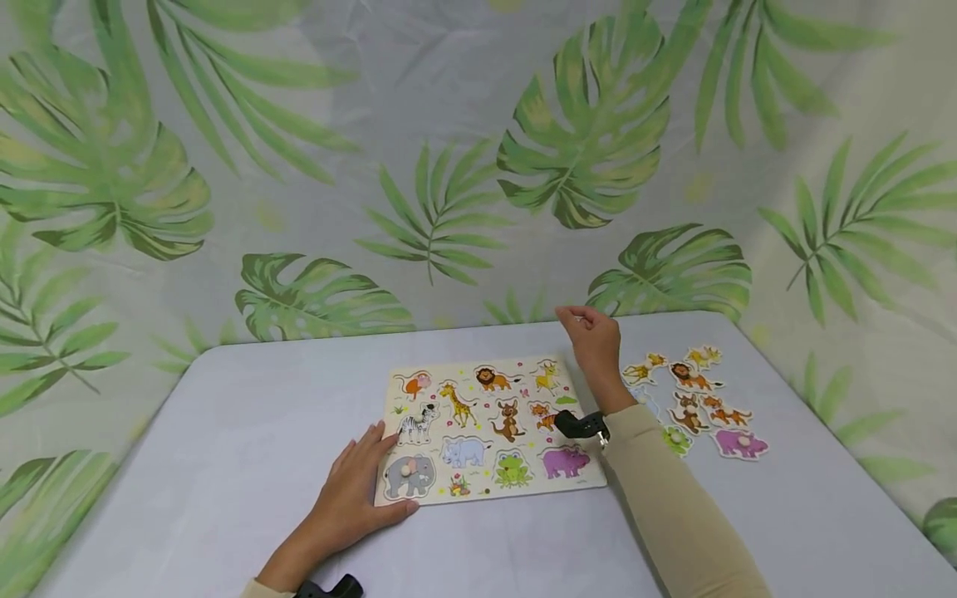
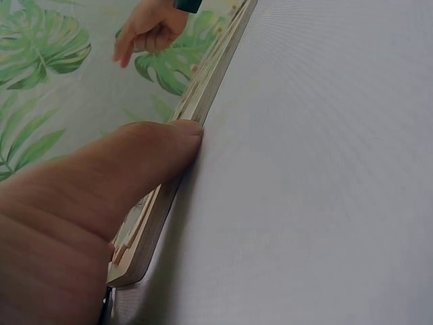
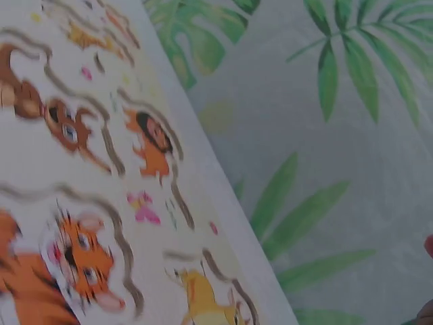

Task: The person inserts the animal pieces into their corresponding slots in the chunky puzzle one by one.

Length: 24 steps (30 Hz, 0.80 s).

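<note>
The wooden animal board (image 1: pixel 478 428) lies flat on the table. My left hand (image 1: pixel 355 490) spans its front left corner, fingers fairly straight at the left edge; in the left wrist view the straight thumb (image 2: pixel 135 152) presses the front edge. A grey elephant piece (image 1: pixel 409 477) with a knob sits in the board near that hand. Raised past the board's back right corner, my right hand (image 1: pixel 594 340) has its fingers bent loosely, with nothing visible in them; it also shows in the left wrist view (image 2: pixel 152 27). In the right wrist view only fingertips (image 3: pixel 429 245) show at the right edge.
Right of the board lie several loose animal pieces, among them a purple hippo (image 1: pixel 740 444), a lion (image 1: pixel 691 377), a kangaroo (image 1: pixel 688 413) and a frog (image 1: pixel 676 440). A leaf-patterned cloth (image 1: pixel 434 216) hangs behind the white table (image 1: pixel 224 432).
</note>
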Each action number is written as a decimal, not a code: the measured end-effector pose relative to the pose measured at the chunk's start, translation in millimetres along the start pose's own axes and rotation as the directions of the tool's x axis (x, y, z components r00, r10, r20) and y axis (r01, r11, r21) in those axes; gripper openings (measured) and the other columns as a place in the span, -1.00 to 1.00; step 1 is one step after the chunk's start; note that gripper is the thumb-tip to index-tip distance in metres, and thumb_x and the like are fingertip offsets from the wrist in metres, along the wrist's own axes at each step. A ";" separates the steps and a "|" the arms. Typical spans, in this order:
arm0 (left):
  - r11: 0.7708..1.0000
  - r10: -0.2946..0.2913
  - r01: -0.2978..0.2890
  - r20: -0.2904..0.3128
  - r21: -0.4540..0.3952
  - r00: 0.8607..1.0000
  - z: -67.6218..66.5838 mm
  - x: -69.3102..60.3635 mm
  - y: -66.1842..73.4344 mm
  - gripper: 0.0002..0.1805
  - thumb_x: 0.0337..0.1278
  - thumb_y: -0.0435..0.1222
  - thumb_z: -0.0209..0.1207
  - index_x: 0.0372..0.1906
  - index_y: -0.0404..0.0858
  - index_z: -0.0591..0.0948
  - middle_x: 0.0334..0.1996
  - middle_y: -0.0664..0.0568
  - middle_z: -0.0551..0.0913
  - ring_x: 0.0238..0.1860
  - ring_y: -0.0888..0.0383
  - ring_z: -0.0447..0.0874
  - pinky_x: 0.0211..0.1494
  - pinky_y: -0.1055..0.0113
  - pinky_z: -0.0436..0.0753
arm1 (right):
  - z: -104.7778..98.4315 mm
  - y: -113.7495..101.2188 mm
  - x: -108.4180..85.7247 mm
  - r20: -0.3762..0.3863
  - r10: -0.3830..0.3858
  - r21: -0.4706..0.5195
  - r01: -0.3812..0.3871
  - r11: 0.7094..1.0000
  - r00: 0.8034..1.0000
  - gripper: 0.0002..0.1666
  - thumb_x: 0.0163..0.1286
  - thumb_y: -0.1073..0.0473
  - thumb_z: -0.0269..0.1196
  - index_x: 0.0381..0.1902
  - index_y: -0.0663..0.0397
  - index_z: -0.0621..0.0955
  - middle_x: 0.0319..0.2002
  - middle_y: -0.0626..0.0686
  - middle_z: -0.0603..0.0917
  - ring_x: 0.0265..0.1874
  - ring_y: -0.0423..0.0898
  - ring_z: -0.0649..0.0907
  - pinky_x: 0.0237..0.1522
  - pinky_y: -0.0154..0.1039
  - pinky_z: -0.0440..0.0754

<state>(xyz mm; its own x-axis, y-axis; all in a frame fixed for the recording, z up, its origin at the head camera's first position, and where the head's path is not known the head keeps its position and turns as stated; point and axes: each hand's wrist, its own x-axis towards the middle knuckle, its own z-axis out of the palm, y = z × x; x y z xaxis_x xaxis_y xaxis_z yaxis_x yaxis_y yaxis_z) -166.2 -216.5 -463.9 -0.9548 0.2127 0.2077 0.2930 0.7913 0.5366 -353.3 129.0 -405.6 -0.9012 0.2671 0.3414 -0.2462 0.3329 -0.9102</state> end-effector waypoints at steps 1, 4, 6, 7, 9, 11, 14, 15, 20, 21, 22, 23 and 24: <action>1.000 0.000 0.000 -0.001 -0.002 1.000 -0.2 0.1 -0.4 0.07 -0.24 0.21 0.39 0.40 -0.23 0.32 0.48 -0.18 0.12 0.48 -0.13 0.02 0.47 -0.07 -0.05 | -1.0 1.1 1.6 -0.006 -0.001 -0.013 0.001 1.000 1.000 -0.61 0.26 -0.15 0.32 -0.20 0.03 0.73 -0.81 -0.13 0.23 -0.82 -0.16 0.18 -0.76 -0.27 0.15; 1.000 0.001 -0.001 -0.001 -0.004 1.000 0.0 0.4 -1.7 0.07 -0.24 0.23 0.38 0.40 -0.22 0.31 0.48 -0.18 0.11 0.48 -0.15 0.02 0.47 -0.07 -0.05 | -3.9 5.0 5.8 -0.017 -0.013 -0.034 0.013 0.999 1.000 -0.62 0.28 -0.13 0.31 -0.16 0.01 0.72 -0.82 -0.11 0.23 -0.83 -0.16 0.18 -0.77 -0.25 0.15; 1.000 0.005 -0.005 0.002 0.000 1.000 0.2 0.6 -2.5 0.07 -0.23 0.24 0.37 0.40 -0.22 0.31 0.48 -0.19 0.11 0.48 -0.16 0.02 0.47 -0.07 -0.05 | -5.9 8.5 8.4 -0.022 -0.006 -0.047 0.005 0.999 1.000 -0.60 0.29 -0.15 0.29 -0.13 0.01 0.72 -0.82 -0.11 0.25 -0.83 -0.17 0.20 -0.77 -0.24 0.18; 1.000 0.004 -0.004 0.003 0.003 1.000 0.2 0.5 -2.8 0.07 -0.23 0.24 0.37 0.40 -0.21 0.31 0.48 -0.19 0.11 0.48 -0.15 0.02 0.47 -0.07 -0.05 | -7.0 10.1 9.4 -0.025 0.008 -0.042 -0.009 0.999 1.000 -0.59 0.29 -0.15 0.29 -0.11 0.01 0.71 -0.81 -0.10 0.27 -0.83 -0.17 0.21 -0.76 -0.24 0.20; 1.000 0.008 -0.008 0.001 0.007 1.000 -0.5 0.2 -3.2 0.07 -0.24 0.24 0.37 0.40 -0.22 0.32 0.48 -0.19 0.11 0.48 -0.15 0.02 0.47 -0.06 -0.05 | -9.4 14.4 12.0 -0.035 0.055 -0.034 -0.056 0.998 0.998 -0.57 0.29 -0.17 0.29 -0.10 0.01 0.71 -0.81 -0.10 0.29 -0.83 -0.17 0.24 -0.77 -0.25 0.22; 1.000 0.019 -0.019 -0.007 0.009 1.000 0.5 1.3 -2.4 0.07 -0.24 0.24 0.38 0.39 -0.22 0.32 0.47 -0.19 0.12 0.48 -0.14 0.03 0.47 -0.06 -0.04 | -13.6 20.7 15.9 -0.055 0.107 -0.034 -0.109 0.993 0.993 -0.57 0.29 -0.19 0.28 -0.09 -0.02 0.70 -0.79 -0.09 0.35 -0.83 -0.18 0.29 -0.76 -0.25 0.25; 0.999 0.039 -0.039 -0.019 0.005 0.999 1.1 3.0 -1.5 0.06 -0.25 0.22 0.38 0.39 -0.24 0.33 0.47 -0.19 0.13 0.48 -0.13 0.03 0.47 -0.05 -0.04 | -18.8 29.6 21.5 -0.073 0.169 -0.039 -0.172 0.984 0.983 -0.53 0.28 -0.24 0.27 -0.07 -0.05 0.68 -0.75 -0.07 0.41 -0.79 -0.19 0.35 -0.74 -0.27 0.30; 0.999 0.044 -0.044 -0.021 0.005 0.999 1.2 3.4 -1.2 0.06 -0.24 0.23 0.38 0.39 -0.24 0.33 0.47 -0.19 0.13 0.48 -0.13 0.03 0.47 -0.05 -0.05 | -20.4 32.2 22.8 -0.075 0.181 -0.039 -0.184 0.982 0.981 -0.51 0.27 -0.25 0.26 -0.05 -0.03 0.67 -0.74 -0.07 0.42 -0.77 -0.19 0.37 -0.72 -0.26 0.32; 0.999 0.046 -0.046 -0.019 0.005 0.999 2.0 2.0 -2.2 0.06 -0.23 0.26 0.36 0.39 -0.23 0.33 0.47 -0.18 0.14 0.48 -0.11 0.03 0.47 -0.04 -0.05 | -23.7 44.3 23.4 -0.074 0.233 -0.058 -0.237 0.970 0.970 -0.50 0.28 -0.25 0.25 -0.04 -0.02 0.65 -0.63 -0.07 0.49 -0.66 -0.17 0.43 -0.62 -0.27 0.40; 0.999 0.044 -0.044 -0.020 0.007 0.999 2.2 1.4 -2.8 0.06 -0.23 0.27 0.35 0.39 -0.23 0.33 0.47 -0.18 0.14 0.48 -0.11 0.03 0.47 -0.04 -0.05 | -23.7 46.7 23.0 -0.079 0.247 -0.061 -0.252 0.966 0.966 -0.51 0.28 -0.23 0.26 -0.04 -0.01 0.65 -0.61 -0.08 0.50 -0.64 -0.17 0.43 -0.59 -0.26 0.40; 0.999 0.042 -0.041 -0.022 0.009 0.999 2.4 0.6 -3.6 0.07 -0.23 0.27 0.35 0.39 -0.22 0.33 0.47 -0.18 0.14 0.48 -0.10 0.03 0.47 -0.03 -0.05 | -23.0 49.0 22.6 -0.083 0.262 -0.068 -0.268 0.961 0.961 -0.54 0.29 -0.21 0.26 -0.05 -0.03 0.65 -0.56 -0.09 0.52 -0.61 -0.17 0.44 -0.56 -0.27 0.41; 0.999 0.040 -0.040 -0.027 0.009 0.999 2.5 -0.1 -4.4 0.07 -0.24 0.27 0.36 0.39 -0.21 0.33 0.47 -0.17 0.14 0.48 -0.10 0.03 0.47 -0.03 -0.05 | -22.4 51.0 22.4 -0.088 0.274 -0.076 -0.280 0.957 0.958 -0.54 0.29 -0.20 0.26 -0.04 -0.02 0.65 -0.53 -0.09 0.54 -0.58 -0.16 0.45 -0.54 -0.27 0.41; 0.999 0.040 -0.039 -0.033 0.009 0.999 2.6 -0.9 -5.1 0.07 -0.24 0.27 0.37 0.39 -0.21 0.33 0.47 -0.17 0.14 0.48 -0.10 0.04 0.47 -0.03 -0.05 | -21.3 53.1 22.6 -0.092 0.284 -0.084 -0.292 0.953 0.954 -0.56 0.30 -0.19 0.26 -0.05 -0.02 0.65 -0.50 -0.07 0.55 -0.57 -0.15 0.46 -0.53 -0.26 0.41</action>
<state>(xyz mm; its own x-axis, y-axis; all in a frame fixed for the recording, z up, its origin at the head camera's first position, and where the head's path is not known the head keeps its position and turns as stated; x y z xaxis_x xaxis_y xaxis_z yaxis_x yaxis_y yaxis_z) -166.9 -219.2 -468.9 -0.9402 0.2247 0.2561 0.3300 0.7873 0.5209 -379.1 172.0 -441.2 -0.8970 0.4330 0.0888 0.0582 0.3148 -0.9474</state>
